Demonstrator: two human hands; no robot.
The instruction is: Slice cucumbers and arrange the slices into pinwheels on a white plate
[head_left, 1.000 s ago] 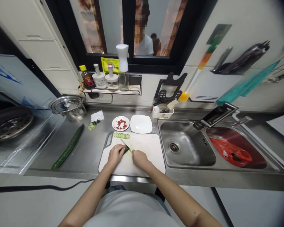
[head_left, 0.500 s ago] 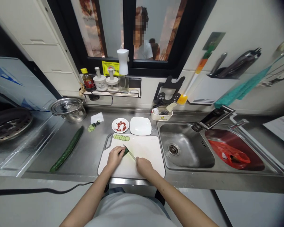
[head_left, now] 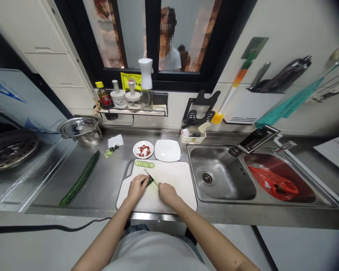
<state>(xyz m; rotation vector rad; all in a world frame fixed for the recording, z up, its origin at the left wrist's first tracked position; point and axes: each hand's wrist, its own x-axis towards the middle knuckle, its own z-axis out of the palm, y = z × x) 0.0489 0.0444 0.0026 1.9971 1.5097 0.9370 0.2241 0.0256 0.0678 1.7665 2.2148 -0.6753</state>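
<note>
Head view: left hand (head_left: 137, 188) fingers curled, holding ridged dark-green cucumber piece (head_left: 149, 181) mid-board; right hand (head_left: 167, 194) gripping thin straight knife (head_left: 151, 178), blade tip toward 11 o'clock. Flat round slices (head_left: 145, 164) overlap at white board's (head_left: 184, 181) 11 o'clock. Bumpy whole cucumber (head_left: 80, 178) on steel counter (head_left: 106, 184), board's 9 o'clock.

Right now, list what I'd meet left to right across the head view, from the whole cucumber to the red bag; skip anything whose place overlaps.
Whole cucumber → white paper → left hand → right hand → cream caddy → red bag.
</note>
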